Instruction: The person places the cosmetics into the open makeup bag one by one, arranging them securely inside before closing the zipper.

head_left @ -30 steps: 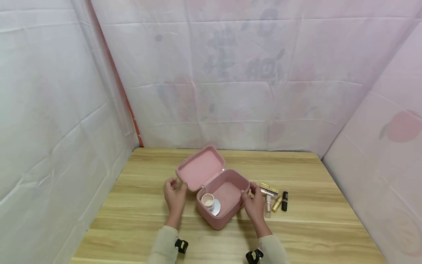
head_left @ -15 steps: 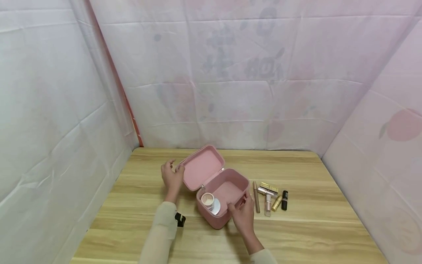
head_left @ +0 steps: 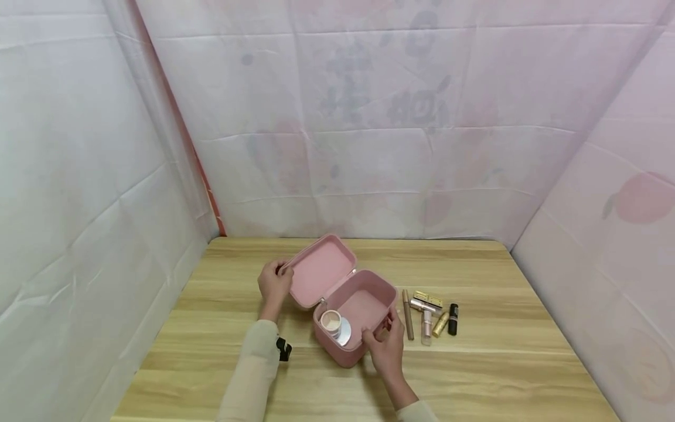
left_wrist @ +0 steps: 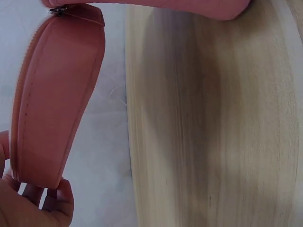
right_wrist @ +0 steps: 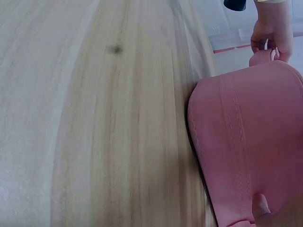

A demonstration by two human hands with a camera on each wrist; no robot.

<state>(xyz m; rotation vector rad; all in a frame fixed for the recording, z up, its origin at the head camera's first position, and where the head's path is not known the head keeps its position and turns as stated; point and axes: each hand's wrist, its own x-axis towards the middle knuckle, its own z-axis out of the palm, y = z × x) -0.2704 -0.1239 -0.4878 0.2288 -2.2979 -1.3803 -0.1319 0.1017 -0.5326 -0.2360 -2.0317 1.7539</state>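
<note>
The pink case [head_left: 343, 354] is aligned from 7 to 1 o'clock, its lid [head_left: 323, 272] opened toward 11; lid is clamped by left grip [head_left: 275, 286], case by right grip [head_left: 387, 350].

The head view is evenly bright; the left wrist view is dimmer, a soft shadow [left_wrist: 194, 61] darkening the table [left_wrist: 265, 142] from twelve o'clock.

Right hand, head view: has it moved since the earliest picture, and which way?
Yes: the right hand has moved left and nearer the viewer, judged against the wooden table.
</note>
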